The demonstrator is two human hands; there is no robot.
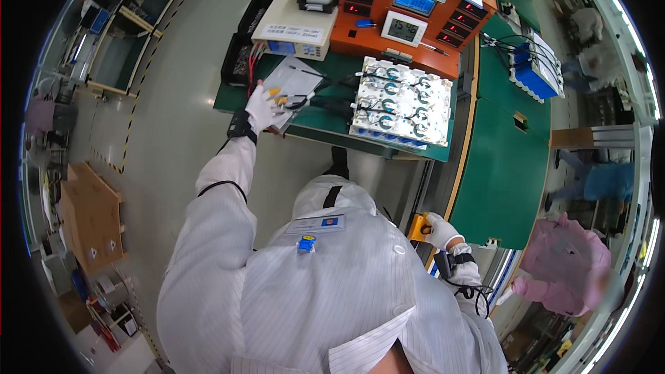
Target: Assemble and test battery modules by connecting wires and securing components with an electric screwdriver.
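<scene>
The two hands were well apart. At about 10 o'clock, the white-gloved left hand [260, 109] reached over the near surface [322, 122], its fingers spread at the left edge of a pale sheet [294, 80]. Yellow pieces [274, 91] showed at its fingertips; whether it gripped them could not be told. At 4 o'clock, the right hand [441, 230], also gloved, was closed around a yellow-orange object [418, 227] beside the green right-hand surface [500, 173].

Between 1 and 2 o'clock lay a white-topped battery pack [402, 102] with blue sides, and dark cables [336, 105] ran from its left side toward the sheet. Beyond it, at 1 o'clock, stood an orange console [360, 36] with red number displays and a blue screen. A beige meter [296, 25] stood between 11 and 12 o'clock, red leads [252, 69] dropping from its front, with a black bin [237, 57] just to its left. At 2 o'clock, a blue battery block [535, 70] rested on the far surface. A person in pink [564, 260] was at 4 o'clock, farther out than the right hand.
</scene>
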